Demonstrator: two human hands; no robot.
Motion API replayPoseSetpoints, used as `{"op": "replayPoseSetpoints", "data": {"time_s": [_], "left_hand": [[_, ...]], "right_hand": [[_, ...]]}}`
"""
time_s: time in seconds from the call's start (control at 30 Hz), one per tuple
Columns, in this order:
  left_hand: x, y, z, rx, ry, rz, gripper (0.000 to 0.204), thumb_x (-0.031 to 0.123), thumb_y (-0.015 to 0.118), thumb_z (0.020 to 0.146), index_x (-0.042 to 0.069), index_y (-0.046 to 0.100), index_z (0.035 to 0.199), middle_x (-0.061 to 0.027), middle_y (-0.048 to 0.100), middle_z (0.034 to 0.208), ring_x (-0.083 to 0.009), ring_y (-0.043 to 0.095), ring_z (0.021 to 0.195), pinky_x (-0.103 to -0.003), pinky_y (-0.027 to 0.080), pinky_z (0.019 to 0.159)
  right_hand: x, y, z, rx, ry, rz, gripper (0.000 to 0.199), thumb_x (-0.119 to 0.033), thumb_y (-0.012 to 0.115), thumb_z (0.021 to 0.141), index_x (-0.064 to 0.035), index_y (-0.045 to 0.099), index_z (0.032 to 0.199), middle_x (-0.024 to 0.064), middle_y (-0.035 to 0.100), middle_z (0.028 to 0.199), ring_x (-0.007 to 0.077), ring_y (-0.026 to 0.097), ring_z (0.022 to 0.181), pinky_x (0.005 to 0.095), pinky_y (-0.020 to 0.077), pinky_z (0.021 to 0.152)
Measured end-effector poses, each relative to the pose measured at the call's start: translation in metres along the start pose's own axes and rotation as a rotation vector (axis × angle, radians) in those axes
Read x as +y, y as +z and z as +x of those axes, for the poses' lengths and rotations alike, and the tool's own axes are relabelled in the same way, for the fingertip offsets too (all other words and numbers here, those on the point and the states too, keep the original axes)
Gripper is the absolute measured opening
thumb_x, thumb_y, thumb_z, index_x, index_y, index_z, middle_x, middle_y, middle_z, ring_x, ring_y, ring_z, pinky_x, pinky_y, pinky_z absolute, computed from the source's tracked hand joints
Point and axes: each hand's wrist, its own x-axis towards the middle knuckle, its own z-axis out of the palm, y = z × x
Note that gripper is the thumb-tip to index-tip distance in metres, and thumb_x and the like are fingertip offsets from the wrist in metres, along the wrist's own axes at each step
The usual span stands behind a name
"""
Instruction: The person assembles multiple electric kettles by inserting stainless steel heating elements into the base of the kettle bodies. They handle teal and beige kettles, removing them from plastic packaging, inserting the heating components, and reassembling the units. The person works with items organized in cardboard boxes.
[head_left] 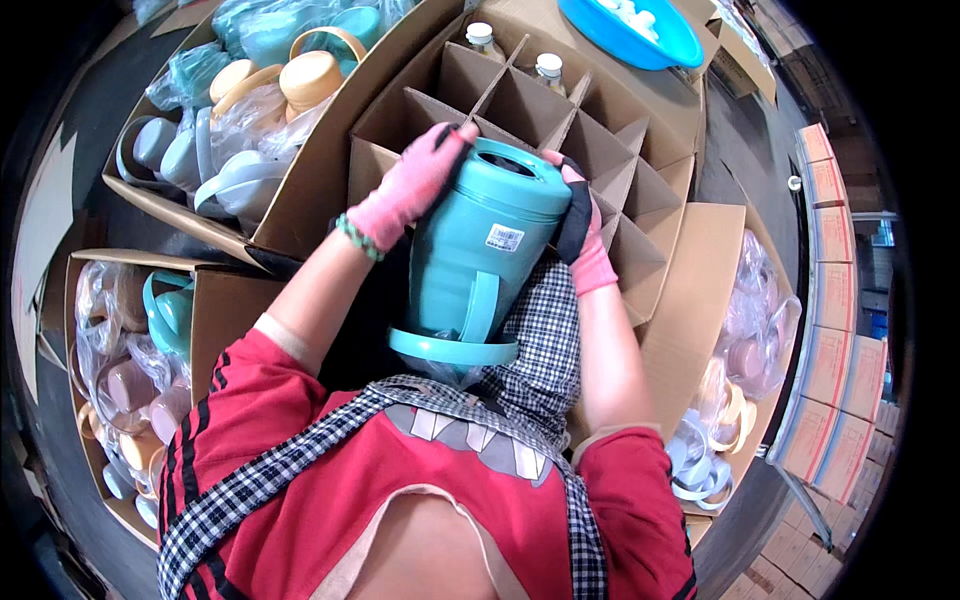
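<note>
A teal plastic flask shell (480, 250) with a handle and a small white label is held upright against my lap. My left hand (415, 185), in a pink fingerless glove, grips its upper left rim. On the upper right side, my right hand (582, 225), in a pink and black glove, presses against the shell. A teal ring-shaped base (452, 350) sits at the shell's lower end. Just beyond the shell stands a cardboard box with divider cells (520, 105). Two capped glass inner bottles (482, 38) stand in its far cells.
An open carton at upper left (300, 190) holds bagged lids and handles in teal, grey and tan. A box at lower left (215, 310) contains pink and teal parts. A blue basin (630, 35) sits at top. Bagged parts (750, 320) lie right; stacked cartons (830, 300) line the far right.
</note>
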Motion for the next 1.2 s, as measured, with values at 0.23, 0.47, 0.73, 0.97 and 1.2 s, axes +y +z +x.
{"op": "replayPoseSetpoints", "data": {"time_s": [0.23, 0.47, 0.73, 0.97, 1.2], "left_hand": [[-0.008, -0.020, 0.032, -0.173, 0.021, -0.487, 0.046, 0.051, 0.041, 0.086, 0.007, 0.051, 0.087, 0.0038, 0.048, 0.077, -0.0044, 0.043, 0.069, -0.022, 0.041, 0.068], [0.048, 0.019, -0.051, 0.021, 0.068, 0.589, 0.061, 0.051, 0.043, 0.082, 0.004, 0.043, 0.121, -0.0268, 0.034, 0.125, -0.0381, 0.038, 0.115, -0.039, 0.034, 0.095], [-0.011, -0.022, 0.014, -0.268, 0.075, -0.126, 0.058, 0.049, 0.047, 0.083, 0.001, 0.049, 0.116, -0.0107, 0.055, 0.109, -0.0153, 0.051, 0.100, -0.025, 0.038, 0.090], [-0.043, -0.017, 0.057, -0.272, -0.122, -0.639, 0.062, 0.053, 0.044, 0.083, -0.003, 0.050, 0.107, -0.0138, 0.056, 0.103, -0.0170, 0.056, 0.090, -0.028, 0.046, 0.083], [-0.016, 0.002, 0.014, 0.036, 0.293, 0.124, 0.057, 0.054, 0.036, 0.086, 0.001, 0.053, 0.098, -0.0036, 0.056, 0.082, -0.0137, 0.051, 0.078, -0.027, 0.040, 0.075]], "right_hand": [[-0.050, 0.031, 0.011, 0.090, 0.126, -0.307, 0.052, -0.039, 0.040, 0.089, -0.0048, 0.033, 0.128, 0.0126, 0.047, 0.120, 0.0207, 0.047, 0.107, 0.0347, 0.0395, 0.090], [-0.004, -0.004, 0.028, -0.216, 0.351, 0.390, 0.042, -0.029, 0.041, 0.090, 0.0016, 0.044, 0.119, 0.0108, 0.051, 0.114, 0.0194, 0.051, 0.100, 0.0302, 0.0398, 0.090], [-0.012, 0.022, -0.013, 0.209, 0.001, -0.338, 0.055, -0.046, 0.027, 0.091, 0.0004, 0.050, 0.107, 0.0087, 0.055, 0.102, 0.0144, 0.051, 0.093, 0.0263, 0.0384, 0.085], [-0.037, 0.055, -0.007, 0.165, -0.035, -0.507, 0.051, -0.048, 0.040, 0.087, 0.0008, 0.055, 0.091, 0.0043, 0.051, 0.083, 0.0136, 0.045, 0.077, 0.0259, 0.0381, 0.075], [-0.001, -0.029, 0.019, -0.047, 0.191, -0.151, 0.055, -0.046, 0.041, 0.086, -0.0015, 0.046, 0.117, 0.0100, 0.052, 0.111, 0.0182, 0.048, 0.100, 0.0304, 0.0370, 0.089]]}}
